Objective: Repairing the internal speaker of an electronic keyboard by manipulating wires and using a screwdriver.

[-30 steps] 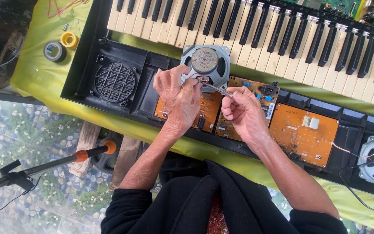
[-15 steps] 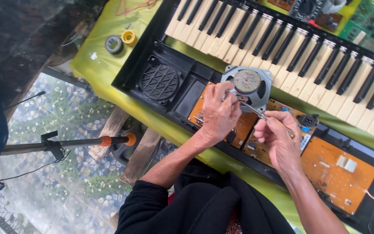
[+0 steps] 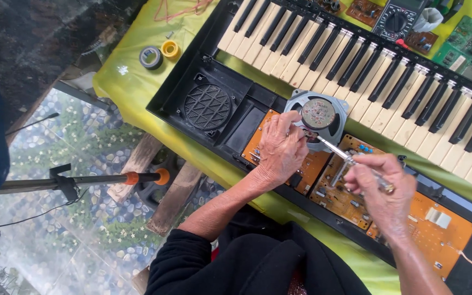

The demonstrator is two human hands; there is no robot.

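An opened black electronic keyboard (image 3: pixel 356 71) lies on a yellow-green cloth (image 3: pixel 132 82). My left hand (image 3: pixel 279 150) pinches something small at the edge of a round loose speaker (image 3: pixel 318 114), which rests magnet side up over the orange circuit boards (image 3: pixel 345 191). My right hand (image 3: pixel 383 188) grips a soldering iron (image 3: pixel 337 153) by its handle. The metal tip points up-left to the speaker's rim, right beside my left fingertips. What my left fingers hold is hidden.
A speaker grille (image 3: pixel 207 106) sits in the keyboard's left end. Two tape rolls, grey (image 3: pixel 151 57) and yellow (image 3: pixel 170 49), lie on the cloth. A multimeter (image 3: pixel 397 22) and green boards (image 3: pixel 465 46) lie beyond the keys. A stand with an orange collar (image 3: pixel 83 180) crosses the pebbled floor.
The view has shifted, so the keyboard now sits further right and lower. My right hand has drawn back to the right, with the iron's tip still at the speaker. My left hand stays put.
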